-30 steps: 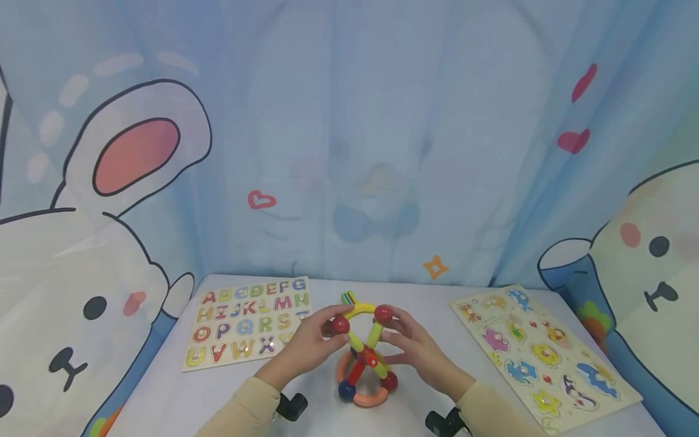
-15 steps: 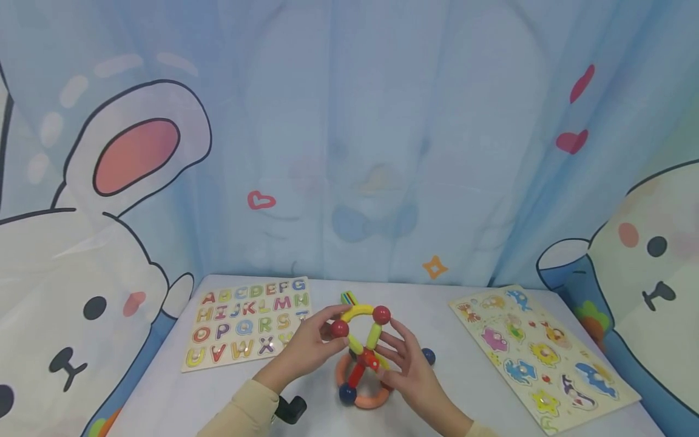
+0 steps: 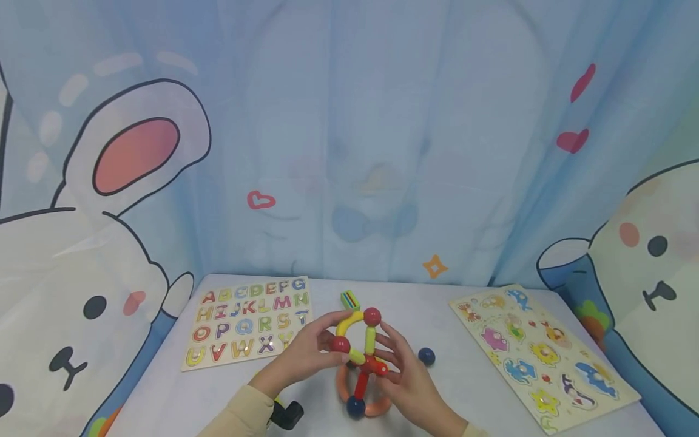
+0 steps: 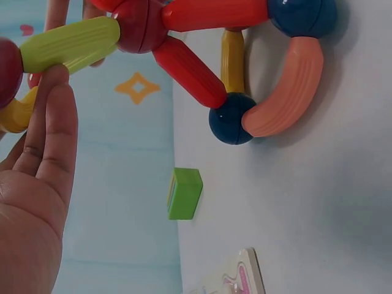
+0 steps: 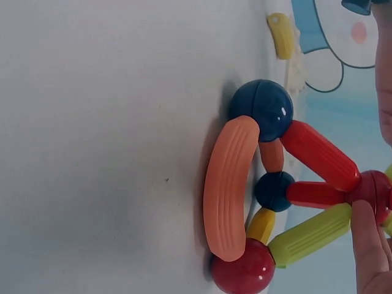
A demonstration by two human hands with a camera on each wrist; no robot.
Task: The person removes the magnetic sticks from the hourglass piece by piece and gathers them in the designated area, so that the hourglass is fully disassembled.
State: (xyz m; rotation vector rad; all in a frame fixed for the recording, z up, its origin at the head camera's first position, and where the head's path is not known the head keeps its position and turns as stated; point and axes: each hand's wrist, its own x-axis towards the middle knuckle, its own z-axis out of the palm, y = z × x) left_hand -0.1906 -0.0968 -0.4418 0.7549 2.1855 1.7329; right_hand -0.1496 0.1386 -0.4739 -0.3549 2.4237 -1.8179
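Observation:
Both hands hold a toy built of magnetic balls and sticks. Its base ring has salmon curved sticks [image 5: 228, 190], and a blue ball [image 3: 356, 406] sits at the front. Red and green sticks rise to a central red ball [image 4: 141, 23]. Above it, green sticks lead to two upper red balls joined by yellow curved sticks. My left hand [image 3: 300, 358] pinches the upper left red ball [image 3: 340, 344]. My right hand [image 3: 412, 385] has its thumb by the central ball, its other fingers behind the upright green stick [image 3: 370, 341]. Part of the base is hidden by the right hand.
A loose blue ball [image 3: 426, 356] lies right of the right hand. Behind the toy is a striped green block [image 3: 350, 299]. An alphabet puzzle board [image 3: 246, 321] lies left, a sea-animal picture board [image 3: 537, 358] right. A printed curtain [image 3: 377, 139] hangs behind the table.
My right hand has moved lower, from the upper right red ball to the middle of the toy. The toy's upper part has turned and shifted left. The loose blue ball has come into sight.

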